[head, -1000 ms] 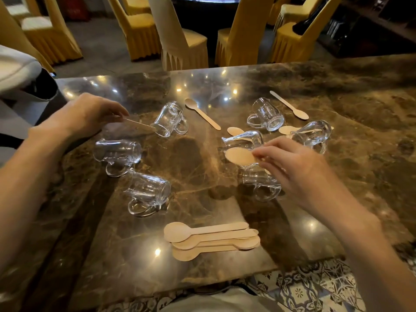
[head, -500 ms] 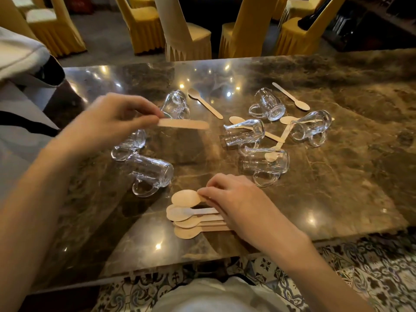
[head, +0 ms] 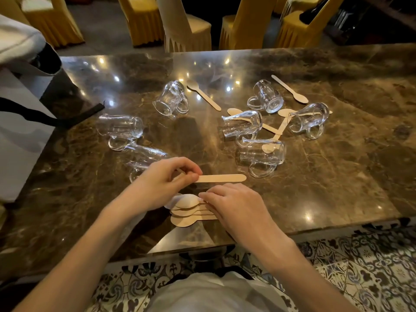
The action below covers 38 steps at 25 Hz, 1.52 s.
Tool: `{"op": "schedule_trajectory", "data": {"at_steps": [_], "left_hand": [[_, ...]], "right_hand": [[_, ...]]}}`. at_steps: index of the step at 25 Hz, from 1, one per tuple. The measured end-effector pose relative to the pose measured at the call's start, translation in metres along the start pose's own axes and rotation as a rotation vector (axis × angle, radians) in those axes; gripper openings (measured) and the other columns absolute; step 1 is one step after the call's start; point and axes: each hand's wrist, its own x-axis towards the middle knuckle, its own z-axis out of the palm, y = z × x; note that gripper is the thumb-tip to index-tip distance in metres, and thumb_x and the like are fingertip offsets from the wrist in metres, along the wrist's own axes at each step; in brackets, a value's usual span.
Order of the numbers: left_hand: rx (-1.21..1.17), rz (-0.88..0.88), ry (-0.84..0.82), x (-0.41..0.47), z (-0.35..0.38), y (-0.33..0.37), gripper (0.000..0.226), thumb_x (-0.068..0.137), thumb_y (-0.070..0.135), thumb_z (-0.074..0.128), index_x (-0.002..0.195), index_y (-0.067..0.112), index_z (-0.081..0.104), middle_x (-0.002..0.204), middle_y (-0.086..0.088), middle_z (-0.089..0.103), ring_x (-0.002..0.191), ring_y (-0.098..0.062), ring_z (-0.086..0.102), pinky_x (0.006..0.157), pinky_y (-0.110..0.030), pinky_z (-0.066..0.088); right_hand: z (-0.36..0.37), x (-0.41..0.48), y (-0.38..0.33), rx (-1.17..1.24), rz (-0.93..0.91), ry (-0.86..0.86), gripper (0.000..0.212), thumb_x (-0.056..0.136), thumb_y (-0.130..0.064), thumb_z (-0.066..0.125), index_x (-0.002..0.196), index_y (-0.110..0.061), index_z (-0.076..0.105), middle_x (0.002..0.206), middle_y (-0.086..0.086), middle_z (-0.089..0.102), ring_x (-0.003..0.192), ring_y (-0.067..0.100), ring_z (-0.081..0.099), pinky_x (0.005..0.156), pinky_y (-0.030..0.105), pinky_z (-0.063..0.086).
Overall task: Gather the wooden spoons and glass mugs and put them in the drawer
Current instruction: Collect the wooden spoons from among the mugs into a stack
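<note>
Since half a second back the left hand (head: 157,188) has dropped from up by the far mugs down toward the near edge, so the wooden spoon (head: 219,178) it carries now sits just above the spoon pile (head: 188,212). The right hand (head: 238,208) hasn't really moved, still flat on the pile's handles.

Biggest first: the marble table (head: 337,176) fills most of the view, its left and right ends cut off by the frame. Yellow-covered chairs (head: 144,19) behind it are chopped off at the top.

Six glass mugs lie on their sides. The near-left mug (head: 144,156) is half hidden behind the left hand, and being clear glass it's hard to make out its edges. The near-right mug (head: 262,156) has a spoon bowl showing through it, can't tell if that spoon is inside or under.

Left fingers are pinched on the carried spoon's bowl end, so the bowl itself is hidden, only the handle pokes out right. Right fingers are loosely curled, pressing down on the pile, which covers the handles, so I can't count the spoons in it
</note>
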Motion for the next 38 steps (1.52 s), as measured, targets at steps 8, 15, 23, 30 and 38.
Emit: {"op": "schedule_trajectory", "data": {"at_steps": [8, 15, 23, 30, 38], "left_hand": [[0.103, -0.047, -0.029, 0.005, 0.02, 0.0, 0.008, 0.089, 0.03, 0.058, 0.087, 0.033, 0.065, 0.069, 0.017, 0.063, 0.058, 0.002, 0.055, 0.055, -0.015, 0.041], [0.418, 0.101, -0.041, 0.012, 0.026, -0.005, 0.011, 0.089, 0.036, 0.055, 0.094, 0.034, 0.065, 0.088, 0.016, 0.057, 0.086, -0.006, 0.05, 0.075, -0.02, 0.04], [0.458, 0.106, -0.139, 0.026, 0.013, 0.009, 0.019, 0.09, 0.04, 0.053, 0.104, 0.033, 0.063, 0.096, 0.017, 0.057, 0.088, -0.002, 0.052, 0.075, -0.015, 0.044], [0.559, 0.288, 0.168, 0.103, -0.044, 0.035, 0.021, 0.09, 0.027, 0.056, 0.108, 0.021, 0.064, 0.105, 0.005, 0.062, 0.09, -0.011, 0.055, 0.077, -0.026, 0.041], [0.847, 0.255, 0.199, 0.194, -0.057, 0.025, 0.032, 0.083, 0.018, 0.067, 0.115, 0.022, 0.064, 0.118, -0.005, 0.063, 0.104, -0.026, 0.059, 0.087, -0.037, 0.046]], "right_hand": [[-0.012, -0.015, 0.006, 0.031, -0.027, 0.097, 0.025, 0.075, -0.019, 0.078, 0.099, -0.025, 0.071, 0.085, -0.01, 0.072, 0.071, 0.013, 0.065, 0.061, 0.027, 0.052], [-0.021, -0.017, 0.016, 0.077, 0.006, 0.145, 0.018, 0.081, -0.019, 0.071, 0.099, -0.024, 0.072, 0.086, -0.008, 0.072, 0.072, 0.016, 0.066, 0.062, 0.032, 0.054], [-0.065, 0.002, 0.076, 0.158, 0.179, 0.294, 0.022, 0.082, -0.026, 0.07, 0.104, -0.022, 0.071, 0.094, -0.007, 0.073, 0.076, 0.01, 0.067, 0.071, 0.036, 0.058], [-0.099, 0.051, 0.15, 0.107, 0.401, 0.347, 0.019, 0.083, -0.034, 0.068, 0.1, -0.028, 0.072, 0.091, -0.006, 0.073, 0.085, 0.015, 0.065, 0.074, 0.035, 0.053], [-0.108, 0.107, 0.224, 0.058, 0.573, 0.288, 0.022, 0.083, -0.032, 0.069, 0.101, -0.02, 0.072, 0.098, 0.004, 0.072, 0.085, 0.019, 0.061, 0.071, 0.031, 0.048]]}}
